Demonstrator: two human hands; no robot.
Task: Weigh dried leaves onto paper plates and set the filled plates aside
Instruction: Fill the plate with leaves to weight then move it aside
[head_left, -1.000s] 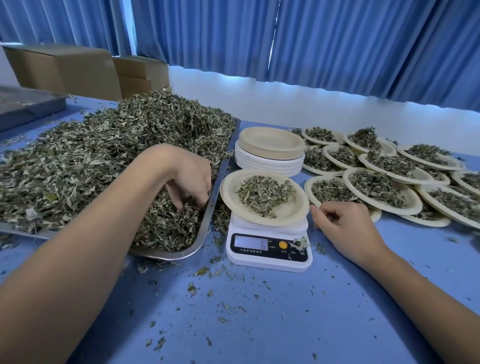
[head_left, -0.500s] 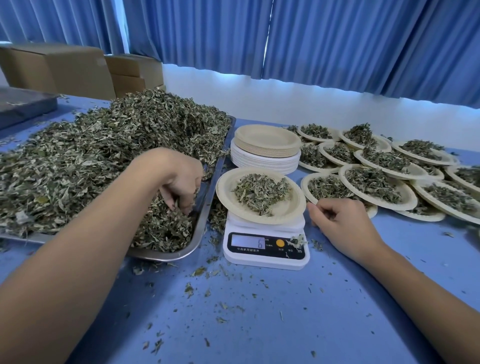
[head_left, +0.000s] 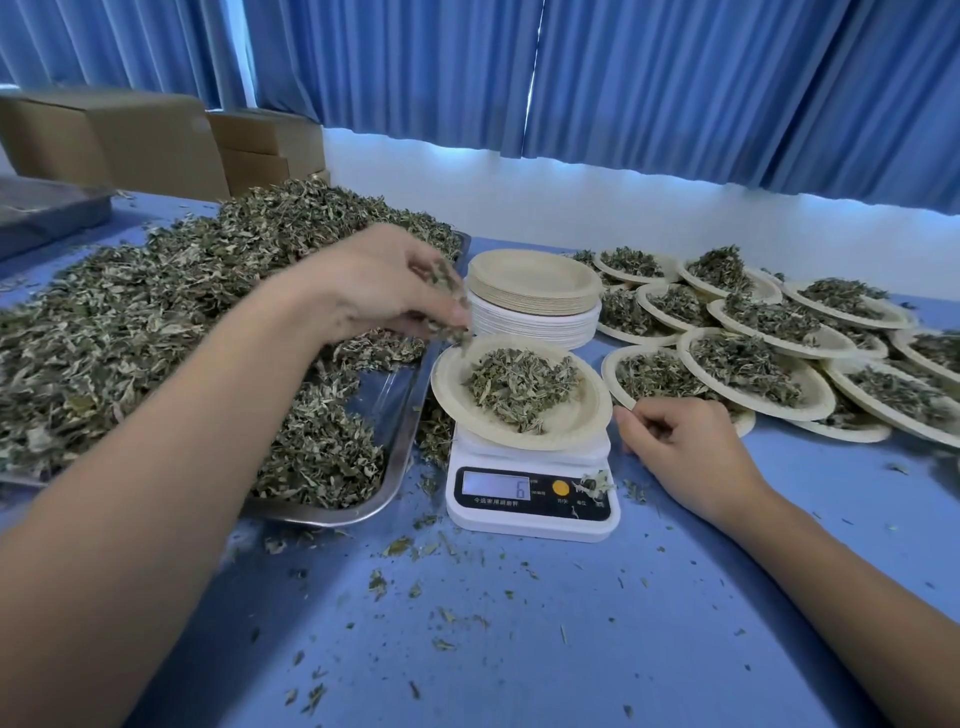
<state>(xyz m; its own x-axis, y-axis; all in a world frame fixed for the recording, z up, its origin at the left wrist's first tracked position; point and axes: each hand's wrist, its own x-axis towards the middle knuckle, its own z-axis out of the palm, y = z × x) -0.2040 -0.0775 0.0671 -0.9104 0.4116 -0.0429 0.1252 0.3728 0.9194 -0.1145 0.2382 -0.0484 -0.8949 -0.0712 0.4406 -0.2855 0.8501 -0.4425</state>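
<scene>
The left hand (head_left: 384, 286) hangs at mid-frame, just above the left rim of the paper plate (head_left: 571, 423) that sits on the scale (head_left: 530, 512). Its grip is pressed together round a pinch of leaves (head_left: 449, 317), and bits poke out between the fingers. A small mound of leaves (head_left: 519, 387) already lies on the plate, and the display (head_left: 496, 486) shows a 6.

The right hand (head_left: 680, 447) rests on the desk (head_left: 519, 634) right of the scale, close to the plate's rim. Its grip is curled in, and whether it holds anything cannot be told.

The likely slip is in the drop. The pinch sits over the plate's edge, not its middle, so loose flakes could fall into the gap between the tray (head_left: 395, 470) and the scale, where crumbs already lie. Letting the whole pinch go at once could also overshoot the weight. A stray leaf scrap (head_left: 595, 483) lies on the scale's panel and may add to the reading. The right hand is near enough that a brush against the overhanging plate would upset the number or tip the plate. The filled plates (head_left: 753, 364) overlap at right, so sliding another in carelessly could spill them.
</scene>
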